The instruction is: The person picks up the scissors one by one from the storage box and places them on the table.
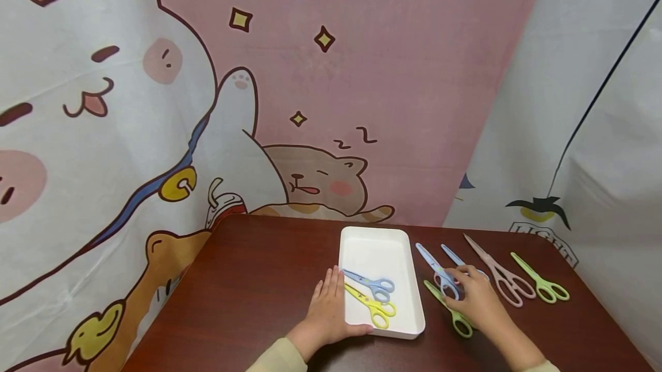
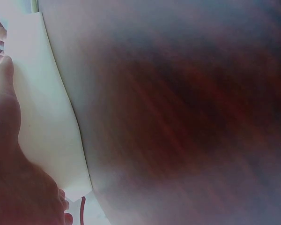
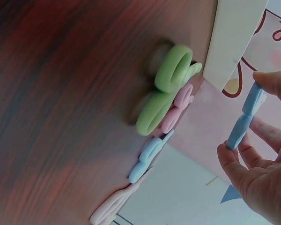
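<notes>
My left hand point(image 1: 327, 309) rests with straight fingers along the near left side of a white tray point(image 1: 362, 237), its thumb at the front edge. In the tray lie blue scissors point(image 1: 366, 281) and yellow scissors point(image 1: 362, 297). To the right of the tray, my right hand point(image 1: 481, 300) pinches another pair of blue scissors point(image 3: 244, 116) by the handle loops, raised above the table. Close to that hand, green scissors point(image 3: 165, 91) and pink-handled scissors point(image 3: 176, 109) lie on the table; the pink pair is mostly hidden in the head view.
Further right on the dark wooden table point(image 1: 269, 280) lie more blue scissors point(image 1: 453, 254), large greyish-pink scissors point(image 1: 491, 263) and a second green pair point(image 1: 538, 281). A cartoon-printed cloth point(image 1: 414, 73) hangs behind the table's far edge.
</notes>
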Tool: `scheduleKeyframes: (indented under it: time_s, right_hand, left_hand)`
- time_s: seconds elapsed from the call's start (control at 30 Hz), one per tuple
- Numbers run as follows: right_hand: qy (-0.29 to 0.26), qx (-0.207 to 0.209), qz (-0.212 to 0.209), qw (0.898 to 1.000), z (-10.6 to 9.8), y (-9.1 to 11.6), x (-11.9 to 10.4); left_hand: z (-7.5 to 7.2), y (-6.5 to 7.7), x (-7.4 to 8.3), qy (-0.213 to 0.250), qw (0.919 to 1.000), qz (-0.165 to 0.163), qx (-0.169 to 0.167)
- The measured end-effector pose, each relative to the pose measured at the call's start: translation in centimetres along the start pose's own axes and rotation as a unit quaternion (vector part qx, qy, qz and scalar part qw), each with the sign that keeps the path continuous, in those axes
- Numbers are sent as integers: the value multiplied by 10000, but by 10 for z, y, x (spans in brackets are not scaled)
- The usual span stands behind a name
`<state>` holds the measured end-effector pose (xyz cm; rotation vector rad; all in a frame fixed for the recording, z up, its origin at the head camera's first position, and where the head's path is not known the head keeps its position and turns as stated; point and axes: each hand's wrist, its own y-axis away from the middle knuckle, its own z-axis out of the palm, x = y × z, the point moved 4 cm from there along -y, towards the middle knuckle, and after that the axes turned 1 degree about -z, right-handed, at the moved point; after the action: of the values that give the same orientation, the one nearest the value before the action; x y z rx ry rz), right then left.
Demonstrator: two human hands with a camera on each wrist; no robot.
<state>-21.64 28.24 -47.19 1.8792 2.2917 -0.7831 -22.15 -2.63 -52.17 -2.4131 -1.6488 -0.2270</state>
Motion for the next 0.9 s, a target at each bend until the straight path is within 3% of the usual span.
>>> scheduleKeyframes:
  time_s: [0.6,0.9]
  right_hand:
    - [120,-75,211,9997,-14,12,26]
    - [120,-356,425,9984,-16,18,41]
  left_hand:
    - [7,-2,-3,-67,10000,-52,-17]
    - [5,-2,-2,-81,9999,-66,-59]
